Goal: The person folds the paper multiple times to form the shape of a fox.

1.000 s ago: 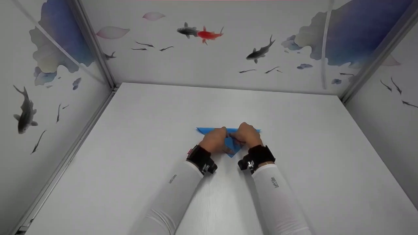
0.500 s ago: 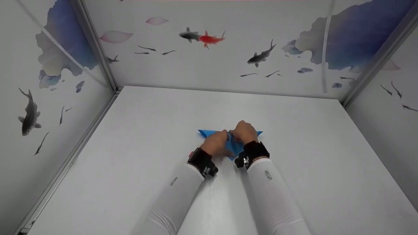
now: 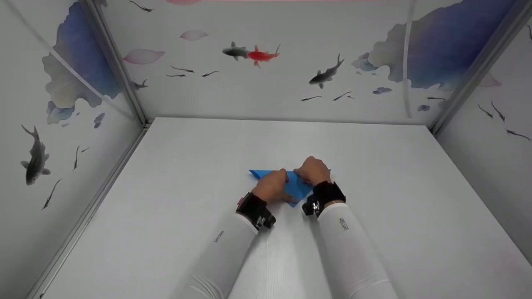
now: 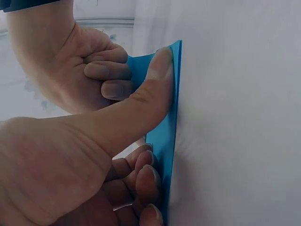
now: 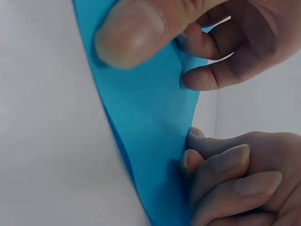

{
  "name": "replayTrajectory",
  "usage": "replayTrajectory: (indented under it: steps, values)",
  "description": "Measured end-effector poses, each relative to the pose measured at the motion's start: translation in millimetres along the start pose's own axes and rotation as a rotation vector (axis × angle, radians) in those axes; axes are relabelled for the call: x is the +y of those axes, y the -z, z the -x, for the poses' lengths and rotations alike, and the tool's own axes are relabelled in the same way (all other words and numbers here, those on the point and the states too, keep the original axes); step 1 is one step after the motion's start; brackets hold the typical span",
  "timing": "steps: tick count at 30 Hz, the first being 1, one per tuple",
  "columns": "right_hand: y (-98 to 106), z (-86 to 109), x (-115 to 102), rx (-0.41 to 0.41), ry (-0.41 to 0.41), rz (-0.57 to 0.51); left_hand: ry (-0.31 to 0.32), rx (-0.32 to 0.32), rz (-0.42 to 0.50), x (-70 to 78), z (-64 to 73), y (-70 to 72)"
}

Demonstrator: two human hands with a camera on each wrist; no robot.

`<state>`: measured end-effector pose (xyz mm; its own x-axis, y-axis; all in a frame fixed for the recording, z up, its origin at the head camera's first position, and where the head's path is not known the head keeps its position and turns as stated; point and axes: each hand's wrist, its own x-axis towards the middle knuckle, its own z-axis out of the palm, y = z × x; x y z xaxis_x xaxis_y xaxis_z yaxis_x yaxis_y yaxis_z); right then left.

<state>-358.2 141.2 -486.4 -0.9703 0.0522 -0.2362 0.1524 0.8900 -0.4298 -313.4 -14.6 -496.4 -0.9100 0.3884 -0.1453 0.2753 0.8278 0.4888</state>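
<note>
A sheet of blue paper (image 3: 297, 190), folded into a triangle with its tip toward the person, lies on the white table. My left hand (image 3: 271, 185) grips its left half. In the left wrist view the left thumb (image 4: 160, 70) presses flat along the folded edge, with the other fingers curled beneath. My right hand (image 3: 314, 171) pinches the upper right part, the thumb pointing left and the fingers curled. The right wrist view brings the blue paper (image 5: 146, 113) close, a slight gap along its fold. The paper's right corner is mostly hidden by the right hand.
The white table (image 3: 187, 166) spreads around the paper on all sides. White panels painted with fish and lotus leaves enclose it; the back panel (image 3: 249, 95) rises behind its far edge. Black wrist straps with small cameras sit on both wrists.
The right hand has moved slightly to the right, away from the left thumb. More of the blue paper's middle shows between the hands, and it looks flatter. The left hand keeps its hold.
</note>
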Motion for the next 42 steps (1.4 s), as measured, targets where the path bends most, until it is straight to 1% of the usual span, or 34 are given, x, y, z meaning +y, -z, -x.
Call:
replayTrajectory:
  steps: [2,5,11,16,18,23,27,30,37,42]
  values:
    - [1,-2.2,2,-0.01,-0.022,-0.003,0.011,0.005,0.003,-1.7,0.5,0.6]
    - [2,-4.2,7,-0.027,-0.05,-0.01,0.011,0.013,0.005,-2.7,0.9,0.6]
    - [6,-5.5,20,-0.06,-0.032,-0.051,0.029,0.012,-0.022,1.2,1.0,-1.8]
    - [7,-6.5,23,-0.117,-0.082,-0.045,0.026,0.011,-0.016,0.4,1.5,-3.3]
    - [7,-6.0,22,-0.126,-0.092,-0.042,0.029,0.011,-0.017,0.0,1.5,-3.3]
    - [7,-5.0,22,-0.105,-0.09,-0.052,0.033,0.006,-0.012,-0.1,1.4,-2.5]
    - [6,-6.7,23,-0.094,-0.104,-0.09,-0.004,0.016,-0.021,0.4,1.7,0.0]
    - [4,-7.1,26,-0.095,-0.1,-0.114,-0.017,0.017,-0.018,0.7,2.5,-0.7]
    - [8,-3.6,36,-0.044,-0.09,-0.092,0.008,0.0,-0.022,0.7,1.7,-2.7]
    - [14,-2.0,45,-0.037,-0.103,-0.074,0.031,-0.002,-0.026,1.5,0.6,-1.2]
